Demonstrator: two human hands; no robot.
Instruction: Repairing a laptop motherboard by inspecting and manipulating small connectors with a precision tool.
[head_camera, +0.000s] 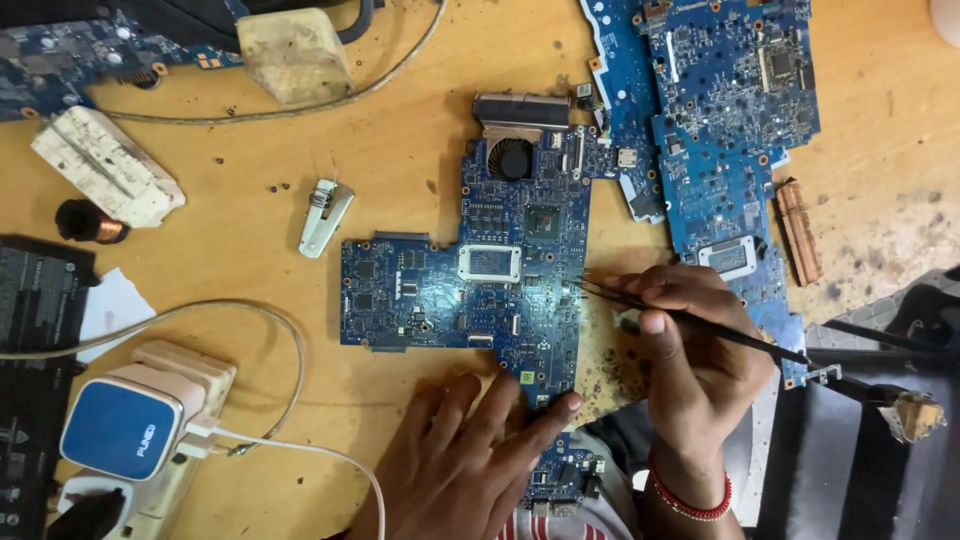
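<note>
A blue board (470, 290) lies flat in the middle of the wooden tabletop (400, 170), which is orange-brown, scratched and spotted with dark marks. The board has a stepped outline: a wide low part to the left and a taller part to the right, so its long axis goes from left to right in the picture. Its surface is dense with small chips, and a square socket (489, 263) with a pale frame sits near the centre. At the far edge a round black fan (511, 158) and a ribbed metal heatsink (521, 110) point away from the person. The right hand (695, 350) holds thin black tweezers (690, 318); thumb and fingers are pinched around their shaft, and the fine tips touch the right side of the board. The tweezers lie nearly level, tips to the left, the back end to the right and a little toward the person. The left hand (470, 455) rests flat on the near edge of the board with its fingers spread and holds nothing. A second blue board (725, 120) lies to the right, beside a copper-coloured ribbed strip (798, 232). On the left are a small white clip (324, 215), a white ridged block (105, 165), and a blue and white charger (120, 428) with a pale cable (290, 340).
</note>
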